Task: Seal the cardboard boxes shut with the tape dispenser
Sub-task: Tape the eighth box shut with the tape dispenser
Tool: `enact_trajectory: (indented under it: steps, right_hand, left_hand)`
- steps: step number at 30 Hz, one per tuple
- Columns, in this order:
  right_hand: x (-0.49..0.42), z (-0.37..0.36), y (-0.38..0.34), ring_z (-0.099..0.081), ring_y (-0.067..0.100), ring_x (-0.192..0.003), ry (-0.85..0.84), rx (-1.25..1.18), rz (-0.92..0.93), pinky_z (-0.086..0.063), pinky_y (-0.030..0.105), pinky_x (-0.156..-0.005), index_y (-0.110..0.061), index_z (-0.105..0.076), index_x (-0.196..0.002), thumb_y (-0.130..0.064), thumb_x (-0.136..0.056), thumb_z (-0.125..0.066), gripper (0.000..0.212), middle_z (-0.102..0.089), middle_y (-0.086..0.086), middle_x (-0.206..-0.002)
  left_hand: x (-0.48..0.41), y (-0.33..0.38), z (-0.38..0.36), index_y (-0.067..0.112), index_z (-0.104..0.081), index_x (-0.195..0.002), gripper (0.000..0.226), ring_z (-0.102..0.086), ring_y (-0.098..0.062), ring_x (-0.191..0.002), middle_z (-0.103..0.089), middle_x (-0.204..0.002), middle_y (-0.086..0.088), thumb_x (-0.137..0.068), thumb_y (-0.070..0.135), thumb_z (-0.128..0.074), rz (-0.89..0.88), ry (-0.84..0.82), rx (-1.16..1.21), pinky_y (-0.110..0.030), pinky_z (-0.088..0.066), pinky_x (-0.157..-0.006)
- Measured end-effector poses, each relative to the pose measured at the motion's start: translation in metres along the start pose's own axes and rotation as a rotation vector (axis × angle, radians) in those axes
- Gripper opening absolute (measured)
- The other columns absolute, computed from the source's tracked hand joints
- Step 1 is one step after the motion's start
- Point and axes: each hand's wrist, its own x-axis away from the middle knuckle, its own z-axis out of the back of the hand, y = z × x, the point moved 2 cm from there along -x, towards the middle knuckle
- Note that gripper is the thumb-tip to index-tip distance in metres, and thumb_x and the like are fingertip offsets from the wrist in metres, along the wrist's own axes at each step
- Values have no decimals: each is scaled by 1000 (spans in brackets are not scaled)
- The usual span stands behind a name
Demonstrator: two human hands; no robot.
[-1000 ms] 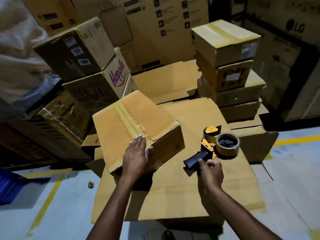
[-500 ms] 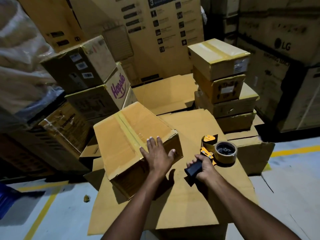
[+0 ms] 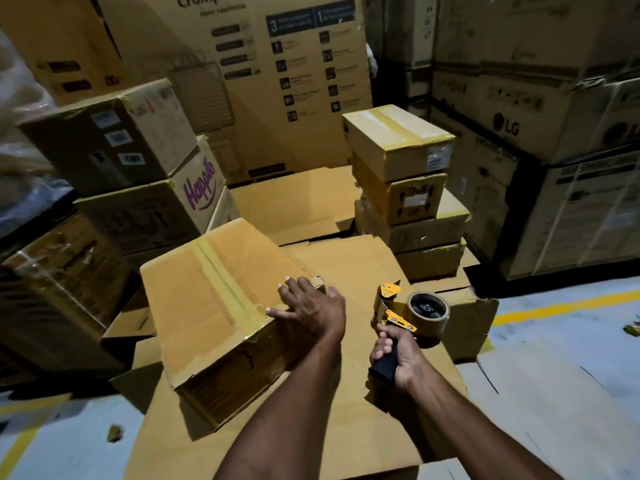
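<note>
Your left hand (image 3: 311, 313), fingers flat, has slid from the tape end to the right corner of the taped box (image 3: 214, 306) at the left edge of the cardboard sheet (image 3: 346, 427). Your right hand (image 3: 394, 358) now grips the lifted tape dispenser (image 3: 412, 313); this seam looks finished.

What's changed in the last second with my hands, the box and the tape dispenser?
The left hand slid right along the near edge of the box, from the tape strip to the corner. The right hand, which only touched the tape dispenser, now grips its handle and holds it up. The box stays tilted on the cardboard sheet; the stacked boxes are unmoved.
</note>
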Motion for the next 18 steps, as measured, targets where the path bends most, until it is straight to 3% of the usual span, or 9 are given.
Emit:
enact_trajectory:
  steps: [4,8,12,15,18]
  right_hand:
    - [18,-4,-14,-34,9,-33,-87,106,-18,-33,21,-36,-15,-49,-67,-12,-93,-62,30,-37,-5,-47]
    - [31,-12,-25,-36,8,-35,-198,165,-45,-35,21,-38,-16,-53,-68,-16,-91,-68,28,-39,-6,-49]
    - [45,-27,-30,-36,8,-36,-275,257,-43,-35,22,-40,-14,-55,-67,-19,-91,-71,29,-39,-6,-50]
    - [55,-44,-32,-38,9,-38,-315,360,-21,-36,23,-41,-14,-57,-69,-20,-91,-72,28,-41,-6,-53]
    - [64,-66,-29,-39,9,-39,-351,460,-10,-39,24,-42,-14,-57,-71,-22,-91,-73,26,-43,-5,-55]
  left_hand:
    - [-5,-14,-10,23,-58,-112,40,-41,-25,-132,-56,-128,-1,-79,41,-72,-81,106,62,-65,-9,-117]
    - [-9,-23,-12,24,-57,-94,34,-44,-23,-109,-55,-102,2,-72,38,-78,-157,202,123,-58,-27,-105]
    - [-12,-45,-6,26,-56,-86,32,-46,-21,-103,-52,-95,8,-67,39,-79,-281,229,188,-54,-26,-101]
    - [-16,-73,2,26,-58,-83,30,-44,-17,-103,-53,-95,11,-63,43,-74,-449,259,305,-42,-16,-98]
    - [-25,-98,10,21,-68,-95,43,-44,-18,-107,-61,-103,6,-64,51,-67,-611,228,348,-37,-13,-99]
